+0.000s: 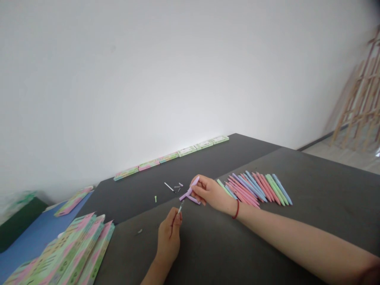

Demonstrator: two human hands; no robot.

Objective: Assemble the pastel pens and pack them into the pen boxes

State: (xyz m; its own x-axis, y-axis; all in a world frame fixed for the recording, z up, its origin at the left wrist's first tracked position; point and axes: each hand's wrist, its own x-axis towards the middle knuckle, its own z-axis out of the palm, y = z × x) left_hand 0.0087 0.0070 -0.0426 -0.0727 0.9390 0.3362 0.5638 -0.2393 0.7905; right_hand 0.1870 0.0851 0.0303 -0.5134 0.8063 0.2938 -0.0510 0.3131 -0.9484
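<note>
My left hand (169, 234) pinches a thin pale stick, which looks like a pen refill (181, 206), its tip pointing up and away. Between the thumb and fingers of my right hand (211, 194) is a purple pen barrel (195, 182), tilted just above the table. Another purple pen part (194, 200) shows under it; whether the two touch I cannot tell. Beyond my hands lie a white-and-black refill (169, 187), several tiny parts (179, 186) and a small light green clip-like piece (155, 198).
Pink, blue, green and purple pens (268, 188) lie in a row right of my right hand. Flat printed boxes (187, 151) line the wall edge. More printed packs (68, 249) overlap at lower left, near a dark green box (20, 221). A wooden rack (356, 99) stands far right.
</note>
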